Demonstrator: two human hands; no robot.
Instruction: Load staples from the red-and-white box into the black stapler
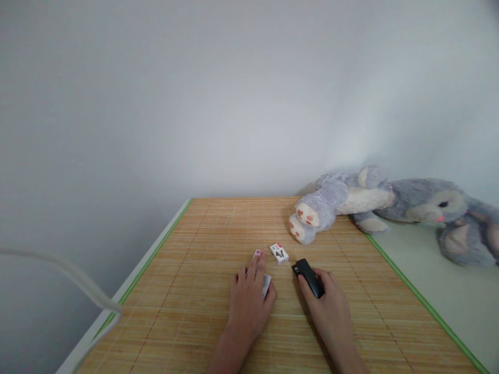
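Note:
On the bamboo mat, my left hand (250,298) lies over a white piece with a small red mark (257,253). Its fingers reach forward across the piece and the thumb is at its right side; most of the piece is covered, so its kind is unclear. My right hand (329,306) grips a black stapler (307,275) low over the mat, its front end pointing forward and left. Between and ahead of both hands sits a small white staple box (279,253) with red print and a dark picture on top, touched by neither hand.
A grey plush rabbit (421,195) lies along the back right, its feet on the bamboo mat (218,234). A pale cable (89,291) hangs at the left front. Behind the green-edged mat rises a plain wall (241,104).

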